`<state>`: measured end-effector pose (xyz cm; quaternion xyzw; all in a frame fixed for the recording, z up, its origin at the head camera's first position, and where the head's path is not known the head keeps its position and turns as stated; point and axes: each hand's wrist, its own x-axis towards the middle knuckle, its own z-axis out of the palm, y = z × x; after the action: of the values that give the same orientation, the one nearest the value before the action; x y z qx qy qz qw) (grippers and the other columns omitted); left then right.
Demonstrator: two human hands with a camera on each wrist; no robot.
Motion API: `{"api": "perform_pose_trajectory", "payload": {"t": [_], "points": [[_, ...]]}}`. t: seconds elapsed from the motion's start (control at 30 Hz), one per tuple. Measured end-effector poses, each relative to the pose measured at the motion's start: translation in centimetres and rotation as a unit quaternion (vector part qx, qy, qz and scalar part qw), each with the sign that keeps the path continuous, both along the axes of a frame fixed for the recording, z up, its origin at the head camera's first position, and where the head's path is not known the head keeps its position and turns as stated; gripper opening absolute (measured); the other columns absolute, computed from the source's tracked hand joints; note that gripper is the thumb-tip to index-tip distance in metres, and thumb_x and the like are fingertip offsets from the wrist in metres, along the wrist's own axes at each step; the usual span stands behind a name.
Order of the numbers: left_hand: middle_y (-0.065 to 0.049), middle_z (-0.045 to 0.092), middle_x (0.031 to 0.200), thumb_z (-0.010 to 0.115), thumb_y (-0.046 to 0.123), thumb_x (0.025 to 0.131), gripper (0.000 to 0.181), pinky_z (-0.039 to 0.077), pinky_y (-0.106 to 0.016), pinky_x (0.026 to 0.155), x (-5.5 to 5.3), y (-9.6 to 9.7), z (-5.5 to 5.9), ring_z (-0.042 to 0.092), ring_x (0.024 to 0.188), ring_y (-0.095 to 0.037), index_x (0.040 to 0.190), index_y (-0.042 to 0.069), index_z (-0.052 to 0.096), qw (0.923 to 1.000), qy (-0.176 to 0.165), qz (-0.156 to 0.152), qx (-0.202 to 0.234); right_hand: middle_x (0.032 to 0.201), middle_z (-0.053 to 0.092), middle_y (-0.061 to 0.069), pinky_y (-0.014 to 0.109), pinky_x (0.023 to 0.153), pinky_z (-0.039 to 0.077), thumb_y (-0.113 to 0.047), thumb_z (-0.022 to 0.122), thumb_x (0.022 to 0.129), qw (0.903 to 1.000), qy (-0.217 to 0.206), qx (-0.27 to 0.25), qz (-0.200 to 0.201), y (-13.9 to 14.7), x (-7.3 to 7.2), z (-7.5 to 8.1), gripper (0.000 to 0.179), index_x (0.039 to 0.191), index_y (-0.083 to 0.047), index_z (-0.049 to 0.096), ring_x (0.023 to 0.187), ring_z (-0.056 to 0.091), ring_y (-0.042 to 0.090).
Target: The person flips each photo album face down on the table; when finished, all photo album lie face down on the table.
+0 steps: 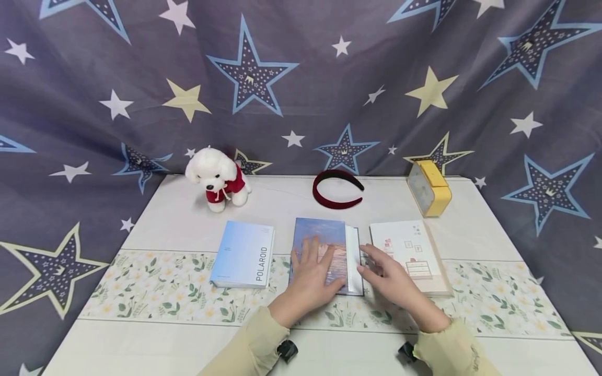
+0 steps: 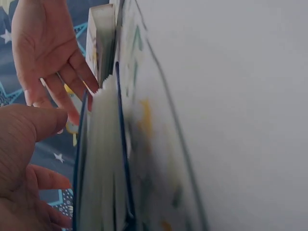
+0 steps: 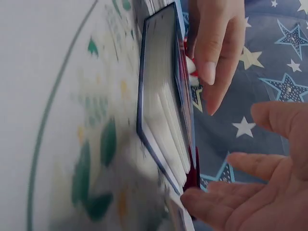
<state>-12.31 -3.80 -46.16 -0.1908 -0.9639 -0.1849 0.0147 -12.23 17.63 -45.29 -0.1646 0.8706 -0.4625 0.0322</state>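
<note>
A photo album (image 1: 320, 228) with a sunset-sea cover lies in the middle of the table, its white pages showing past the cover on the right. My left hand (image 1: 310, 274) rests on that cover with fingers spread. At the album's right side is my right hand (image 1: 392, 279), its fingers loosely extended and their tips right by the page edges. The left wrist view shows the thick page block (image 2: 103, 159) between dark blue covers. In the right wrist view, the right hand's fingertips (image 3: 192, 199) are close to the album's corner.
A blue album (image 1: 244, 253) marked POLAROID lies to the left, and a white album (image 1: 404, 243) with small drawings to the right. Behind them stand a plush dog (image 1: 213, 175) in red, a dark red headband (image 1: 322, 198) and a yellow-framed object (image 1: 438, 193). A star-patterned cloth (image 1: 301, 62) hangs behind.
</note>
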Motion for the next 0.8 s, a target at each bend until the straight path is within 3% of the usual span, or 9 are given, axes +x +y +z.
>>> {"api": "perform_pose_trajectory", "payload": {"t": [0.2,0.43,0.63,0.8], "points": [[-0.027,0.012,0.158,0.061,0.061,0.086,0.084,0.008,-0.072,0.108,0.2,-1.1,-0.5,0.001,0.145,-0.047,0.150,0.010,0.039,0.9998,0.003,0.019,-0.005,0.153,0.025,0.031,0.050,0.108,0.033,-0.028,0.057,0.100,0.9967,-0.073,-0.028,-0.022,-1.2,-0.2,-0.1,0.056,0.144,0.003,0.042,0.140,0.027,0.043],[-0.031,0.011,0.157,0.060,0.060,0.088,0.085,0.010,-0.071,0.108,0.1,-1.8,-0.9,0.000,0.144,-0.048,0.151,0.008,0.036,0.9998,-0.012,0.012,0.012,0.158,0.018,0.025,0.049,0.114,0.024,-0.033,0.053,0.101,0.9870,-0.145,-0.048,-0.051,-2.3,-0.2,-0.4,0.056,0.146,-0.001,0.040,0.145,0.017,0.039],[-0.030,0.009,0.157,0.060,0.058,0.088,0.085,0.014,-0.069,0.109,0.0,-2.1,-1.1,-0.003,0.145,-0.047,0.152,0.007,0.035,0.9991,-0.031,0.009,0.027,0.155,0.029,0.022,0.050,0.114,0.023,-0.040,0.052,0.100,0.9765,-0.183,-0.087,-0.072,-3.0,-0.1,-0.3,0.056,0.144,-0.007,0.045,0.143,0.022,0.039],[-0.030,0.007,0.158,0.062,0.057,0.087,0.087,0.014,-0.067,0.110,0.0,-2.2,-0.9,-0.004,0.145,-0.047,0.152,0.006,0.034,0.9984,-0.043,0.012,0.036,0.151,0.039,0.020,0.051,0.115,0.022,-0.035,0.049,0.102,0.9618,-0.209,-0.153,-0.090,-3.3,-0.1,0.0,0.048,0.142,-0.008,0.048,0.142,0.028,0.037]]}}
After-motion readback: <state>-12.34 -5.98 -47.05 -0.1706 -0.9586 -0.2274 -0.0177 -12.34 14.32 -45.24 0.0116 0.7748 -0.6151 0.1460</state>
